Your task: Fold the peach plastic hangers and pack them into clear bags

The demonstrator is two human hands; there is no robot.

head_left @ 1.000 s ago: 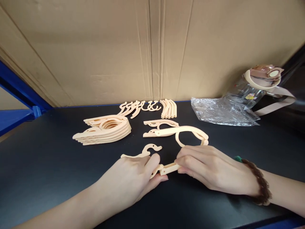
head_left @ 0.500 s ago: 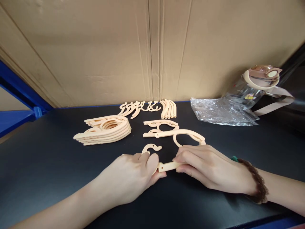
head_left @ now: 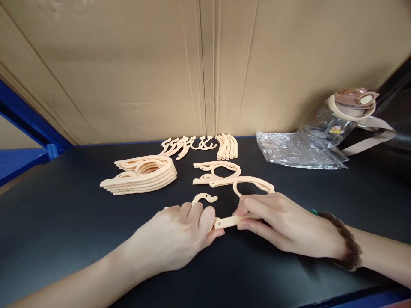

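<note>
Between my two hands is a beige plastic folding hanger. My left hand is closed around its middle, and most of the part inside the fist is hidden. A curved hook shows just above those fingers; whether it joins the held piece I cannot tell. My right hand pinches the hanger's straight arm between thumb and fingers, right of a small hole at the joint. Just beyond that hand lies a folded hanger, with another folded hanger behind it.
A stack of folded hangers lies on the black table to the left. Loose hooks and curved arms line the back by the cardboard wall. A clear plastic bag and a strapped bottle are at right.
Hardly anything differs. My right hand and the folded hanger beside it have shifted very slightly; both hands keep the same hold.
</note>
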